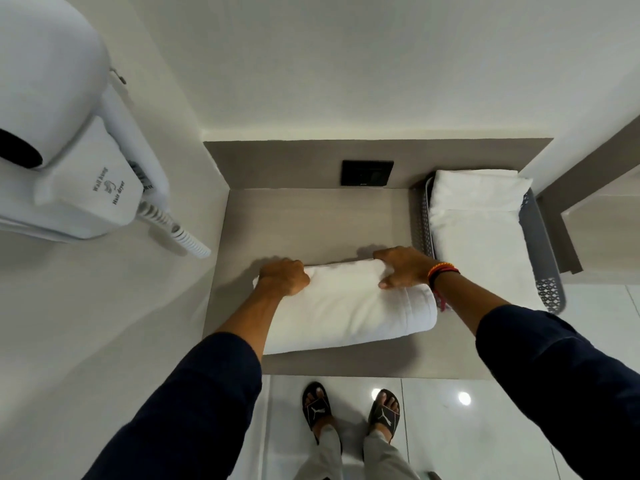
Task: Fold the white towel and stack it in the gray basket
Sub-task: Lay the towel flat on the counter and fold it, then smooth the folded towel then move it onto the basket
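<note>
A thick folded white towel (349, 308) lies on the beige counter (304, 223) near its front edge. My left hand (283, 276) grips the towel's far left corner with curled fingers. My right hand (403, 266) holds the far right corner, thumb pressed on top. To the right stands the gray perforated basket (420, 223), with folded white towels (479, 233) stacked inside it. The basket's near end reaches past the counter's right part.
A white wall-mounted hair dryer (69, 150) with a coiled cord hangs on the left wall. A black socket plate (367, 173) sits in the back panel. Side walls close in the counter on left and right. My sandalled feet (349, 410) stand on glossy floor tiles below.
</note>
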